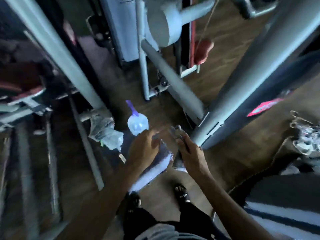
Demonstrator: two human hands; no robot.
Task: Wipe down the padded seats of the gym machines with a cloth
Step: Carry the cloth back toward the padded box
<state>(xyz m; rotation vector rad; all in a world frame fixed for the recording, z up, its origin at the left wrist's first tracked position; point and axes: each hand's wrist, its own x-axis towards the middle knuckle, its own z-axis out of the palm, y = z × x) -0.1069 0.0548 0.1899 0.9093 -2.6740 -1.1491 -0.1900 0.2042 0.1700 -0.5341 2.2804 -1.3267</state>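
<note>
The left grip (144, 146) and right grip (188, 153) each clutch the cloth (155, 168), held between them over the floor (225, 153). Just beyond stands a bottle (138, 124), a crumpled bag (105, 134) beside it, among grey frames (259, 66).

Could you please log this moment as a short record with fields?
cloth: blue-grey, held above the floor
right hand: grips the cloth's upper end
left hand: on the cloth; grip blurred
spray bottle: on the floor, beyond the left hand
plastic bag: crumpled, left of the bottle
machine frame: grey tubes around the hands
</note>
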